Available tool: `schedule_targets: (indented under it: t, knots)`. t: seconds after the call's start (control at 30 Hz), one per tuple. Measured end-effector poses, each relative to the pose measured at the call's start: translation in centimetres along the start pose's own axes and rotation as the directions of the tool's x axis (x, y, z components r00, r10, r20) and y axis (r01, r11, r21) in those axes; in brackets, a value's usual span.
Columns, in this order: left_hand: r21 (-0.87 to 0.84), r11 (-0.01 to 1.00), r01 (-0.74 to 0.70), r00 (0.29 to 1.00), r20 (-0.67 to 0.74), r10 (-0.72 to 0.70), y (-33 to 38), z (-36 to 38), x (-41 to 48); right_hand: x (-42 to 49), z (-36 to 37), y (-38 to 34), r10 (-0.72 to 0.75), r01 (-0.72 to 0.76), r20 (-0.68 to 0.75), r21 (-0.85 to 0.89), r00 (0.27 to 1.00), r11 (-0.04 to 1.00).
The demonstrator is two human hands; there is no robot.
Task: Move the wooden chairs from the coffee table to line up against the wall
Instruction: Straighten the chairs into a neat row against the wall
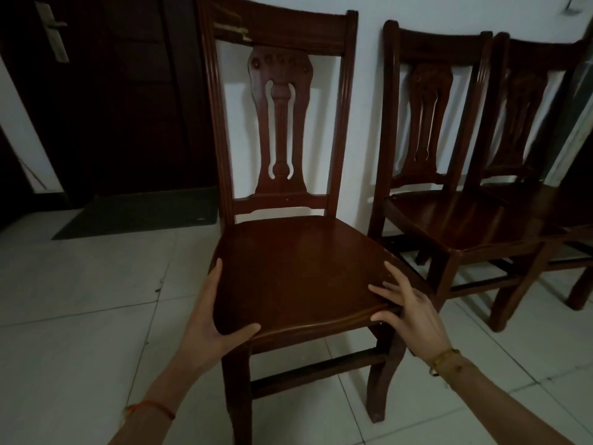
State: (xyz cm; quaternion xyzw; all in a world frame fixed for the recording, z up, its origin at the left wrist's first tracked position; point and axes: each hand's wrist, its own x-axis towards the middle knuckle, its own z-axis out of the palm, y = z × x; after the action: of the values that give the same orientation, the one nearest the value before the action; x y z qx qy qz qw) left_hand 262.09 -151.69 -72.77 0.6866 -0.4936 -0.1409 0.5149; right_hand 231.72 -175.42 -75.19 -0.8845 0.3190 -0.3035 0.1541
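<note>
White floor tiles (80, 284), white wall (369, 107), a dark door (112, 91) with a mat (138, 213). My left hand (208, 313) lies straight-fingered around the near chair (295, 268)'s front-left seat corner. My right hand (414, 313) rests spread on the front-right corner. The second chair (449, 220) backs against the wall.

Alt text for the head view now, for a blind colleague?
Left hand and right hand rest on the front seat corners of the nearest chair, its back toward the white wall. A second chair and third chair stand to its right.
</note>
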Motion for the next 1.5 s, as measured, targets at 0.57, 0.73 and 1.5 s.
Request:
schedule_targets:
  t: [0.57, 0.73, 1.5]
  knots:
    - [-0.028, 0.999, -0.043, 0.999, 0.022, 0.044, -2.8, 5.1, 11.3, 8.0, -1.6, 5.4, 0.113, -0.139, -0.142, -0.188, 0.983, 0.972]
    - [-0.035, 0.998, -0.045, 0.998, 0.033, 0.047, -3.1, 5.1, 11.3, 7.9, -1.4, 5.2, 0.097, -0.138, -0.164, -0.257, 0.982, 0.957]
    - [0.046, 0.999, 0.005, 1.0, 0.005, -0.005, 13.5, -2.2, 16.1, 13.4, -17.1, -6.2, 0.236, -0.241, 0.057, 0.117, 0.97, 0.963]
